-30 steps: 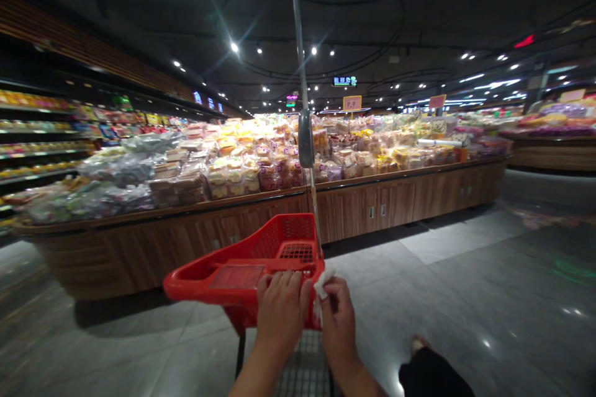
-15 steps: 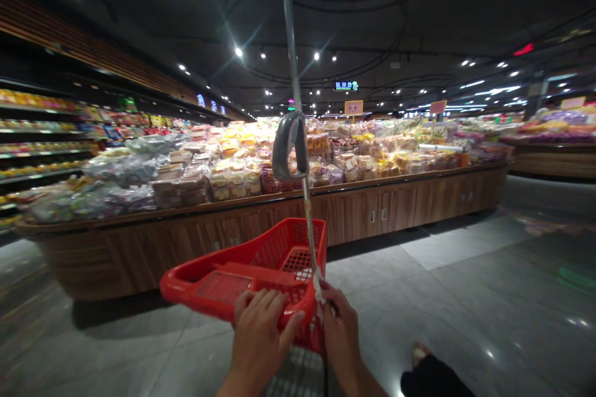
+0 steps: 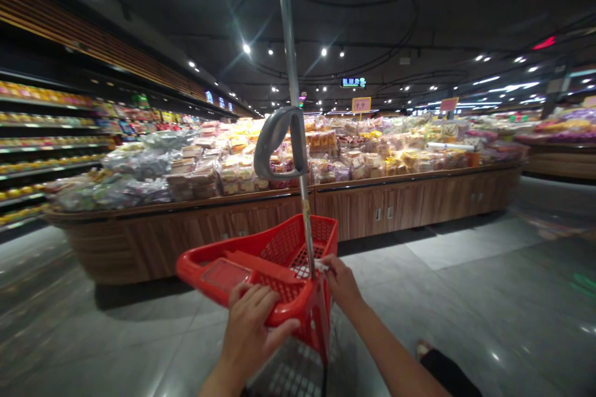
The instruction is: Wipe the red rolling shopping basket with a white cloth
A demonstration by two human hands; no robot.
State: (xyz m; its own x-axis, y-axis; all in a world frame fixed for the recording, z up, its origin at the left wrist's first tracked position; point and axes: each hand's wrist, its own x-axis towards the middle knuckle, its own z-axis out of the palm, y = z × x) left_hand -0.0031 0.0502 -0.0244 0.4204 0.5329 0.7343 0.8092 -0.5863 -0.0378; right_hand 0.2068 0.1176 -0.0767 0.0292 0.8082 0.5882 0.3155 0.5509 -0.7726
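In the head view a red plastic shopping basket (image 3: 195, 263) stands in front of me, with lattice sides. My left hand (image 3: 250, 322) is closed over its near rim, thumb resting along the right of the edge. At the right corner my right hand (image 3: 342, 280) pinches a crumpled white wipe (image 3: 320, 265) close to the foot of a metal pole (image 3: 289, 43). The pole rises by the basket's near right side and carries a grey loop handle (image 3: 263, 146). Whether the wipe touches the pole or the rim I cannot tell.
Behind the basket runs a long wooden display counter (image 3: 354, 211) heaped with bagged foods (image 3: 233, 167). Stocked shelves (image 3: 51, 136) line the left side. A second display (image 3: 559, 158) stands at right on the grey tiled floor (image 3: 419, 298). A foot (image 3: 423, 347) shows at lower right.
My right hand has moved up and slightly right with the wipe, its forearm now more slanted. The grey loop handle has turned to show a wider opening. My left hand stays on the rim.
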